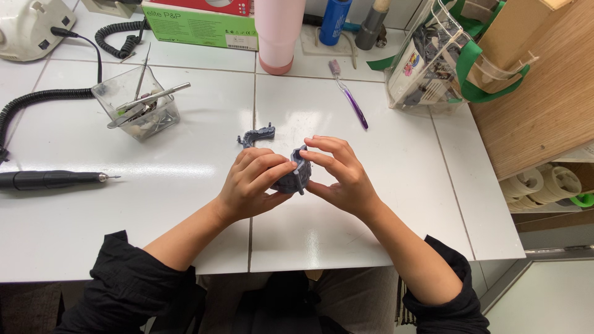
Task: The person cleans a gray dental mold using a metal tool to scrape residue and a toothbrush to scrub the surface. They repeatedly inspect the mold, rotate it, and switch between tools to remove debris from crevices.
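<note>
Both hands close together on a small grey-blue dental model (292,176), which serves as the landmark for everything else. Left hand (250,185) wraps its grip around the model's left side, fingers curled over the top and thumb pressed against the near face; right hand (342,173) meets it from the other side, fingertips pinching the upper edge and thumb tucked below. The model is held just above the white tiled surface (383,204), near the middle of it, with a thin grey strut sticking down from it between the two thumbs. Just beyond the model, up and to the left, a second grey printed piece (257,135) lies flat on the surface, apart from both hands. Farther left of the model stands a clear square container (139,105) with metal instruments leaning out of it, and well to the left lies a black rotary handpiece (52,179) with its bit pointing toward the model. Beyond the model and to its right lies a purple toothbrush (349,96), with a pink tumbler (278,31) standing behind that. Far right of the model sits a clear bag with green straps (442,62). Black sleeves cover both forearms near the lower edge of the view.
</note>
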